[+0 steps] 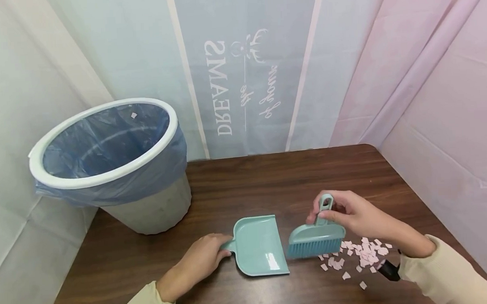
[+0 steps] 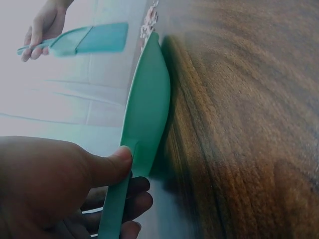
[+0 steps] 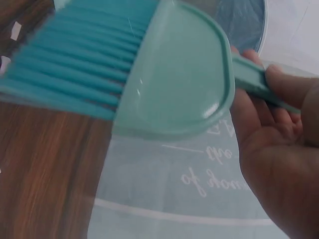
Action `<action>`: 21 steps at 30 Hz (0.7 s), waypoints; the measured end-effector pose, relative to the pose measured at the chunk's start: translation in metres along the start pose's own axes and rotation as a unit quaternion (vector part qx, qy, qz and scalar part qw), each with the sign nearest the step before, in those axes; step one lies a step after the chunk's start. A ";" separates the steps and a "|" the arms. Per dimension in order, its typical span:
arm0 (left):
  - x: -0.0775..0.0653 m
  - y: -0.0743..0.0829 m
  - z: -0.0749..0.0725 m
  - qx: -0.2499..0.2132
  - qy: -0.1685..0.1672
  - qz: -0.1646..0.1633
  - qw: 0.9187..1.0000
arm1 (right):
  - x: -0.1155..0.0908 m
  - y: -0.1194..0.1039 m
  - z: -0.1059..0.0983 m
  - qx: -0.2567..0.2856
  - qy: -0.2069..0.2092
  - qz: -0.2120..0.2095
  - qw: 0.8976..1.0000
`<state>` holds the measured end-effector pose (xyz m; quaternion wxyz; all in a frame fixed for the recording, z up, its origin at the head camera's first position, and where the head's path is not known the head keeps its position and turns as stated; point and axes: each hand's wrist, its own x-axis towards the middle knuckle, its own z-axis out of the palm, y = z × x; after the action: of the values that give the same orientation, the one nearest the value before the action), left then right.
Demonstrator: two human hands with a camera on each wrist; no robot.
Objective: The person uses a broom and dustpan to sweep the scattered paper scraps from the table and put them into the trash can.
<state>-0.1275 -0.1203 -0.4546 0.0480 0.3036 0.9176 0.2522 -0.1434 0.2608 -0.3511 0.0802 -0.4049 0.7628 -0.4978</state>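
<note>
A cream sleeve (image 1: 445,270) lies nearest the head camera, at the near right, and beyond it the person's right hand (image 1: 350,211) grips a brush (image 1: 317,239) by its handle. The brush is between the paper scraps (image 1: 368,252), spread on the right of the table (image 1: 268,182), and the dustpan (image 1: 256,247), whose open edge faces right and on which no scraps show. The left hand (image 1: 199,256) holds the pan's handle; a lined bin (image 1: 161,217) stands at the far left, one scrap inside on its liner. In the left wrist view, the thumb presses the handle from above with fingers beneath, and the bristles look raised off the table. In the right wrist view, thumb and fingers close narrowly around the brush handle. The step appears to be sweeping up; the next move calls for bristles lowered right of the scraps, then drawn left towards a steady pan.
</note>
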 end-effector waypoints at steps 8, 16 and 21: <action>0.001 0.001 -0.001 -0.005 -0.004 0.004 1.000 | -0.021 0.009 -0.001 0.073 -0.065 0.011 0.995; 0.002 0.001 -0.001 -0.007 -0.007 0.006 1.000 | -0.034 0.018 0.001 0.092 -0.098 0.030 0.990; 0.003 0.000 -0.001 -0.003 -0.010 -0.002 1.000 | -0.039 0.028 0.004 0.118 -0.108 0.040 0.986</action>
<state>-0.1301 -0.1187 -0.4537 0.0585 0.3038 0.9170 0.2520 -0.1307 0.2903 -0.3866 0.2292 -0.4128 0.7014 -0.5339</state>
